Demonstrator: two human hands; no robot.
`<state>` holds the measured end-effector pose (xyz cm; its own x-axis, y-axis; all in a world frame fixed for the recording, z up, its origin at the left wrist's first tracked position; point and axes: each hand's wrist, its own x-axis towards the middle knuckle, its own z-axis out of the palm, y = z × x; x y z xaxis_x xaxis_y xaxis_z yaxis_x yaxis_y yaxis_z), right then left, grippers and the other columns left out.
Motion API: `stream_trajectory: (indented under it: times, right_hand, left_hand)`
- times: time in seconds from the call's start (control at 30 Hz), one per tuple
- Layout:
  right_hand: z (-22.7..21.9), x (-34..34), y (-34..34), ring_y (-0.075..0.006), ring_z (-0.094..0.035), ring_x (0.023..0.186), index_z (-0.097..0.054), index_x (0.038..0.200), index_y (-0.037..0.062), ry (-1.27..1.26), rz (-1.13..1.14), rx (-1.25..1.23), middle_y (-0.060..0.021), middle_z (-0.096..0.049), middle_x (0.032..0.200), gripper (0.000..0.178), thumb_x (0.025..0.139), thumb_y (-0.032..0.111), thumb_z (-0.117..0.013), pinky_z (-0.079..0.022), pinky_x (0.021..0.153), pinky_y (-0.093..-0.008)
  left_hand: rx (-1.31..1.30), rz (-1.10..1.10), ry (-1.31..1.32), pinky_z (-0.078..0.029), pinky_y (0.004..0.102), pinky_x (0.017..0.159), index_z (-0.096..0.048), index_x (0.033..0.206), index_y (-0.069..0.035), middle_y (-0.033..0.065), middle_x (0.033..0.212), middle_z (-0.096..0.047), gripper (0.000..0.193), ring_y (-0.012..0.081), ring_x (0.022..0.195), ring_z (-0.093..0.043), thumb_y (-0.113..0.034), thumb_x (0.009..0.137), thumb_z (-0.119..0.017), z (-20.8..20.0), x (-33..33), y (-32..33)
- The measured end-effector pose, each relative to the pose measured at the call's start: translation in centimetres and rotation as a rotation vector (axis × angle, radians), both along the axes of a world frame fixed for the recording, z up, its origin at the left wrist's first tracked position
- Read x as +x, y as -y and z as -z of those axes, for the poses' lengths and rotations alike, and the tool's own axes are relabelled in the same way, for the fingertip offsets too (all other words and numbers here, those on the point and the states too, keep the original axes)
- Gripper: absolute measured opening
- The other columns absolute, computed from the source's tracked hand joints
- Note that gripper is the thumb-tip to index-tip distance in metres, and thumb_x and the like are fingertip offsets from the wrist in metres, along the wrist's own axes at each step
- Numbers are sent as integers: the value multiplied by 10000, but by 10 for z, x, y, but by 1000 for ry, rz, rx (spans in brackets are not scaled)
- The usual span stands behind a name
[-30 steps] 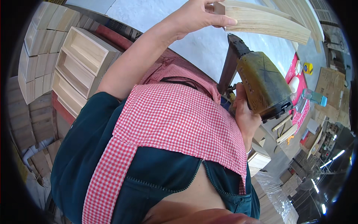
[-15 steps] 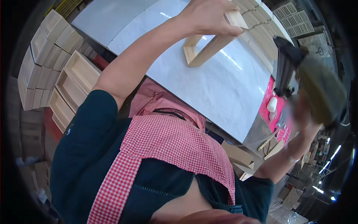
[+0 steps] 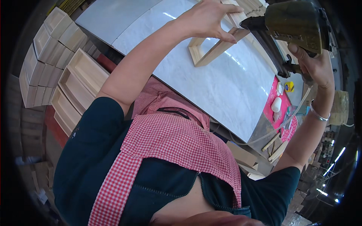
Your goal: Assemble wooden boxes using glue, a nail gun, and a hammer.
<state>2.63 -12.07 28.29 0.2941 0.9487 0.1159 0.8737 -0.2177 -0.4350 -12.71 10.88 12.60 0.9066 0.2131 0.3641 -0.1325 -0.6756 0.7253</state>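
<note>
A pale wooden rectangular frame [image 3: 215,54] stands on edge on the white marbled tabletop [image 3: 203,90]. Its upper end is pinched by my left hand [image 3: 209,20], thumb on the near side and fingers around the far corner. My right hand [image 3: 316,67] grips a dark pneumatic nail gun [image 3: 292,28], with a long magazine [image 3: 269,51] slanting down below it. The gun's nose meets the frame's upper corner beside my left thumb, or is very close to it; actual contact I cannot tell.
Shallow wooden trays [image 3: 69,90] and stacked wooden boxes [image 3: 37,71] stand to the left. On the right lie a pink cloth [image 3: 277,113], a white rounded object [image 3: 276,104], a yellow container [image 3: 289,86], an air hose [image 3: 264,141] and wood strips [image 3: 278,150]. Slatted wood pieces fill the table's far side.
My right hand has swung the nail gun left, bringing its nose to the frame's upper corner. My left hand keeps its hold, with the frame barely shifted.
</note>
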Motion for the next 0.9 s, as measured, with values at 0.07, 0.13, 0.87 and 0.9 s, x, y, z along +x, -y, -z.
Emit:
stream_trajectory:
  times: [0.07, 0.13, 0.87, 0.9]
  right_hand:
    - [0, -3, -2, -109, -466, 353, -709, 910, -9, 8, -10, 2, -33, -572, 523, 492, 816, 460, -821, -351, 370, -219]
    - [-1, -6, -3, -110, -461, 348, -706, 914, -16, 27, -27, 13, -33, -572, 523, 497, 822, 460, -814, -346, 365, -219]
    - [-12, 12, -26, -97, -402, 326, -651, 1103, -37, -197, -112, -222, -13, -525, 490, 529, 885, 433, -756, -307, 346, -219]
    - [-13, 13, -30, -98, -408, 328, -652, 1093, -36, -182, -112, -234, -14, -527, 494, 522, 889, 433, -753, -307, 344, -218]
  left_hand:
    - [-6, -1, -8, -441, 481, 1076, -545, 1400, -28, 321, 1431, -412, 839, 474, 1250, -502, -310, 683, -879, -2, -3, 0]
    - [-11, -2, -19, -444, 476, 1074, -543, 1401, -26, 323, 1433, -410, 844, 472, 1252, -501, -316, 683, -880, -5, -6, 1]
    - [15, 40, 44, -437, 462, 1089, -559, 1391, -36, 317, 1425, -416, 860, 456, 1249, -506, -335, 666, -913, 1, 2, 1]
    - [5, 28, 30, -436, 463, 1091, -560, 1390, -37, 316, 1423, -418, 862, 456, 1251, -505, -337, 664, -915, 0, 0, 2]
